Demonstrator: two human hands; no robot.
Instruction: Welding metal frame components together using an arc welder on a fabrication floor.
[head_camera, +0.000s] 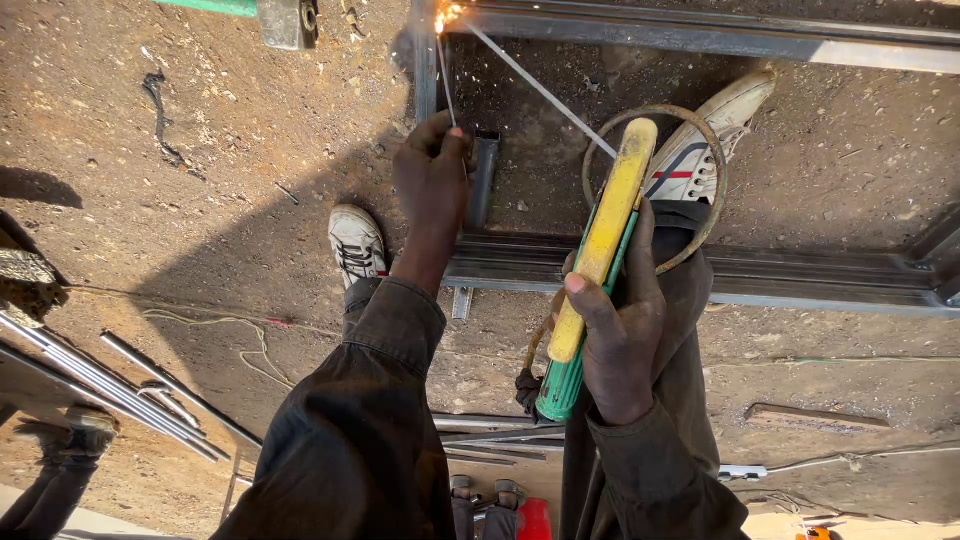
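Looking down from the head camera, two bare hands work over a sandy dirt floor (230, 170). One right hand (615, 335), at centre right of the frame, has its grip clamped around a yellow and green welding electrode holder (597, 262), fingers wrapped round the handle. One thin grey welding rod (540, 90) runs from the holder's upper end to the top centre of the frame, where a single bright spark (443, 17) flares against a grey steel frame of square tube (720, 272). One left hand (433, 175), at upper centre, has its fingertips pinched together on a second thin rod (446, 80) that also rises to the spark.

Two white canvas shoes show: one white canvas shoe on the left (356, 243), beside the left wrist, and one white shoe with a red stripe (705, 135) at upper right, partly covered by the holder. One rusty wire ring (690, 150) loops around the holder's tip and that shoe. Both dark jacket sleeves (370, 430) fill the lower middle.

A bundle of several long steel bars (110, 385) lies at lower left; their exact count is hard to make out, and they are cut off by the frame edge. One short rusty flat bar (815, 417) lies at lower right. Another person's leg and shoe (60, 440) show at far lower left, mostly cut off. A green and grey object at the top left edge is cropped and unclear. Small items at the bottom edge are too cropped to identify.
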